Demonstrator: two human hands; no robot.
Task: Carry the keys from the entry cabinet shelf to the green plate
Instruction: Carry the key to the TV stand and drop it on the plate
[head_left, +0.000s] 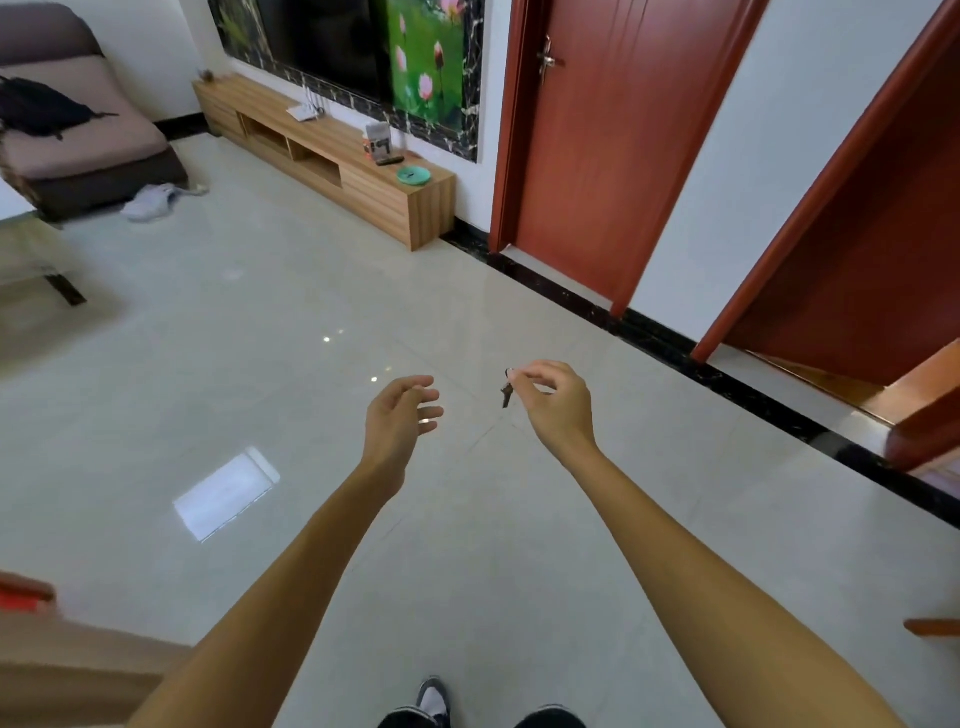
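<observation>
Your shoes (434, 701) are at the bottom edge, on the pale tiled floor (311, 312). Above them both forearms reach forward. Your left hand (400, 410) holds nothing; its fingers are loosely curved and apart. Your right hand (556, 400) pinches the keys (506, 395) between thumb and fingers, and they hang in the air above the floor. I judge that the carrying step is in hand. The green plate (413, 175) lies well ahead, on the end of the low wooden cabinet (374, 197), near a dark remote (389, 160). Next you must walk across to it, hold the pinch firm, and lower the keys onto the plate before letting go.
</observation>
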